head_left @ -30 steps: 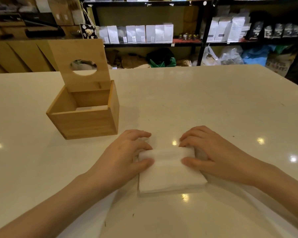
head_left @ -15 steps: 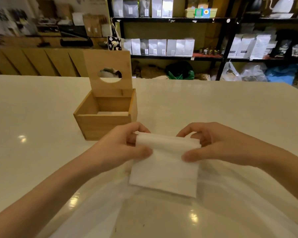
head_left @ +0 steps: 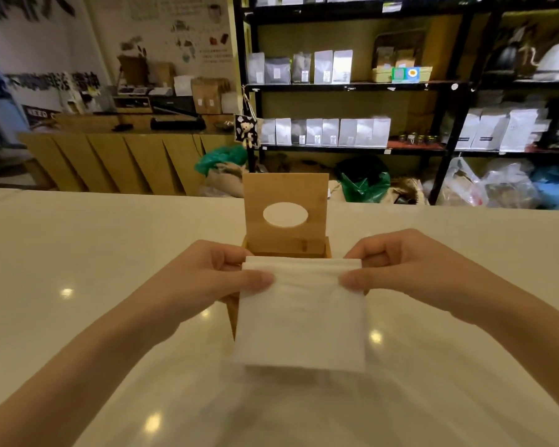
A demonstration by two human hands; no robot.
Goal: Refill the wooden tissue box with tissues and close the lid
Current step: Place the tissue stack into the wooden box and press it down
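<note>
A white stack of tissues (head_left: 300,317) hangs in the air in front of me, held by its top edge. My left hand (head_left: 220,275) pinches its upper left corner and my right hand (head_left: 397,269) pinches its upper right corner. Right behind the stack stands the wooden tissue box (head_left: 304,248), mostly hidden by the tissues. Its lid (head_left: 284,195), with an oval hole, stands upright at the back. The inside of the box is hidden.
The box rests on a glossy white table (head_left: 78,269) with bright light reflections. Beyond the table's far edge are black shelves (head_left: 352,85) of grey and white bags, plastic bags on the floor, and a wooden counter (head_left: 110,162) at the left.
Both hands lifted the tissue stack off the table and carried it up and forward. The stack now hangs in front of the box, which sits centred in view.
</note>
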